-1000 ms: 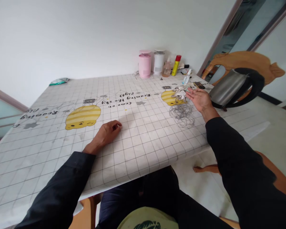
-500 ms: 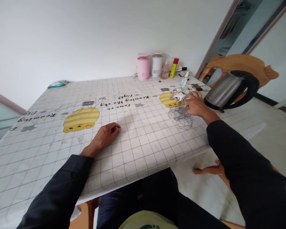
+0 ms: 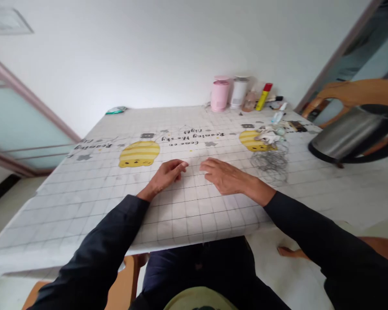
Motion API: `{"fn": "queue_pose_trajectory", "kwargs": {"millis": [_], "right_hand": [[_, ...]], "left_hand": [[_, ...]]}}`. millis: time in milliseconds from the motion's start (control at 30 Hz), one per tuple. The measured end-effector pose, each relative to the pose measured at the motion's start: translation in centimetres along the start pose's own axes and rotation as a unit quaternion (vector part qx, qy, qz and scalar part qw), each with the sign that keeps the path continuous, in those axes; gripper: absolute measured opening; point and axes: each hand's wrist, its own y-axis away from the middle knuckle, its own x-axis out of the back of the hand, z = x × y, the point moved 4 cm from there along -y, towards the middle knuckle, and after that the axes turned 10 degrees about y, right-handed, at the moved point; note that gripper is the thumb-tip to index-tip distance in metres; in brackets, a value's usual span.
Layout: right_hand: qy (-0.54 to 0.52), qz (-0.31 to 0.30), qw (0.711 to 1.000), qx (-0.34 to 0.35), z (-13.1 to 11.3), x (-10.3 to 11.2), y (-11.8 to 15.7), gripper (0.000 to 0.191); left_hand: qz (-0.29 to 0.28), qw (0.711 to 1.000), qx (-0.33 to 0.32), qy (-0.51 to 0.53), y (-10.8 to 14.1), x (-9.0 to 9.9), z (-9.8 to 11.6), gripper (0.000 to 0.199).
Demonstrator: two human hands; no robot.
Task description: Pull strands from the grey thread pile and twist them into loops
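Observation:
My left hand (image 3: pixel 168 175) rests on the checked tablecloth (image 3: pixel 181 211), its fingers curled and pressed together; whether they hold anything is too small to tell. Just right of it, my right hand (image 3: pixel 224 175) hovers low over the cloth with fingers bent and slightly apart, nothing visible in them. A small gap separates the two hands. To the right lies a loose tangle of thin dark wire or thread (image 3: pixel 271 165). Behind the tangle sits a crumpled whitish cloth or glove (image 3: pixel 271 134).
A steel kettle (image 3: pixel 349 131) with a black handle stands at the right. Along the wall are a pink container (image 3: pixel 220 95), a white container (image 3: pixel 239 92), a yellow-and-red tube (image 3: pixel 264 97) and small bottles. A green packet (image 3: pixel 115 110) lies at the back left.
My right hand has left the tangle and cloth and come left, close to my left hand. The view has turned left. My left hand has moved slightly on the table.

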Motion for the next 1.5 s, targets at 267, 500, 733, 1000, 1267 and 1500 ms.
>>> {"fn": "queue_pose_trajectory", "kwargs": {"millis": [267,500,733,1000,1267,1500], "right_hand": [[-0.012,0.029,0.998,0.061,-3.4,-2.0,-4.0,0.042],[-0.088,0.2,0.963,-0.156,-0.7,-0.5,-2.5,0.027],[-0.362,0.11,0.795,-0.474,2.2,-3.7,-3.3,0.03],[-0.554,0.156,0.674,-0.463,2.6,-4.1,-6.3,0.038],[-0.594,0.22,0.622,-0.46,2.2,-3.9,-6.0,0.053],[-0.541,0.228,0.693,-0.418,1.8,-3.4,-5.5,0.042]], "left_hand": [[0.003,0.987,0.04,0.156,-0.5,0.2,-1.3,0.034],[0.089,0.964,-0.034,0.25,-0.8,0.9,-0.9,0.034],[0.08,0.959,-0.102,0.253,-0.3,0.6,0.2,0.039],[0.06,0.955,-0.09,0.275,-0.2,0.6,0.0,0.036],[0.034,0.924,-0.022,0.38,-0.6,0.0,-0.5,0.038],[0.096,0.95,-0.081,0.285,0.0,0.0,0.1,0.036]]}}
